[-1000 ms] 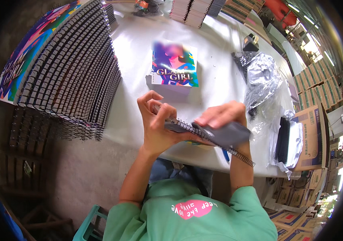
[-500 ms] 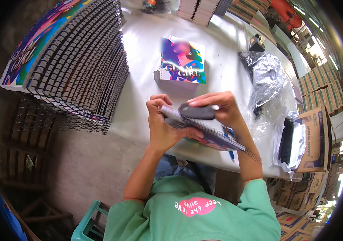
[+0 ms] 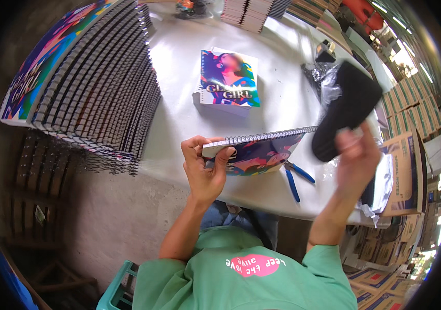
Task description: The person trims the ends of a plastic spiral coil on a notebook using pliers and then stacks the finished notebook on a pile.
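Spiral notebook [image 3: 269,155] was held up above the worktop [image 3: 175,124], near the middle of its near edge, tilted, with its purple and pink cover facing the wearer. Its wire coil [image 3: 272,136] ran along the upper side and stuck out past the right end of the cover. Left hand [image 3: 205,168] was closed on the notebook's left end, thumb on the cover, fingers behind. Right hand [image 3: 357,155], blurred, gripped a black object [image 3: 347,106] at its lower part, raised to the right of the notebook and apart from it; kind of object could not be told. Blue-handled pliers [image 3: 297,181] lay on the worktop by the near edge, partly hidden by the notebook's lower right part. Toward the worktop's middle, beyond the notebook, stood a small notebook pile [image 3: 229,80] with a multicoloured cover on top. A tall notebook stack [image 3: 96,88] rose at the left edge, coils facing the wearer. Clear plastic bag [image 3: 329,88] lay toward the right edge, partly behind the black object. White papers [image 3: 382,181] and a brown carton [image 3: 402,175] were at the near right corner. More bound notebooks [image 3: 246,14] stood by the far edge.
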Action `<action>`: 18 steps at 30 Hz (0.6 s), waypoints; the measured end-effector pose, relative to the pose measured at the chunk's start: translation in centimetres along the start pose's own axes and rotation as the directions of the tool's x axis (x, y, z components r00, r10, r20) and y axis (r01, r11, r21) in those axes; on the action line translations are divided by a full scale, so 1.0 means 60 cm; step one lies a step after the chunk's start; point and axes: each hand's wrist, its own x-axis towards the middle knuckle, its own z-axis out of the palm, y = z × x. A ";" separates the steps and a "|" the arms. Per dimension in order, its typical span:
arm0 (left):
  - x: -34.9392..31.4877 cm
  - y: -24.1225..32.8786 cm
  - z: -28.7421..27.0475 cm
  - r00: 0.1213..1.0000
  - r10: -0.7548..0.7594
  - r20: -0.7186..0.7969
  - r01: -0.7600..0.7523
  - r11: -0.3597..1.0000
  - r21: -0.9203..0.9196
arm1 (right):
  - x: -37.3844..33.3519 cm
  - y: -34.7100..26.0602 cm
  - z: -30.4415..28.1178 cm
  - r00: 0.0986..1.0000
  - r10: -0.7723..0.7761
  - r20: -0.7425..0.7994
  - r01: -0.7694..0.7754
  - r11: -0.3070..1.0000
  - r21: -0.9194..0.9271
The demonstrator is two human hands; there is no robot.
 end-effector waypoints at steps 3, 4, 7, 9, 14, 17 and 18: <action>-0.004 -0.001 0.007 0.999 0.042 -0.002 -0.042 0.999 0.016 | -0.062 0.009 0.104 0.929 -0.281 0.242 0.352 0.874 -0.335; -0.006 -0.001 0.010 0.999 0.052 0.000 -0.052 0.999 0.010 | -0.080 0.027 0.125 0.953 -0.212 0.219 0.272 0.915 -0.299; 0.000 -0.009 0.010 0.997 0.008 -0.072 -0.014 0.997 -0.080 | -0.155 0.061 0.125 0.946 -0.192 0.262 0.272 0.911 -0.311; 0.008 -0.007 0.006 0.997 0.055 -0.048 -0.059 0.994 -0.090 | -0.175 0.051 0.085 0.940 -0.029 0.340 0.092 0.981 -0.170; 0.017 0.004 -0.005 0.993 0.112 0.030 -0.113 0.993 0.034 | -0.135 -0.022 0.003 1.000 -0.011 -0.022 0.011 1.000 0.027; 0.019 -0.005 -0.008 0.989 0.129 0.071 -0.134 0.988 0.078 | -0.104 -0.052 -0.001 0.987 -0.003 -0.162 0.013 0.998 0.061; 0.020 -0.007 -0.009 0.983 0.163 0.083 -0.170 0.982 0.079 | -0.106 -0.041 0.004 0.993 -0.061 -0.106 0.056 0.997 -0.043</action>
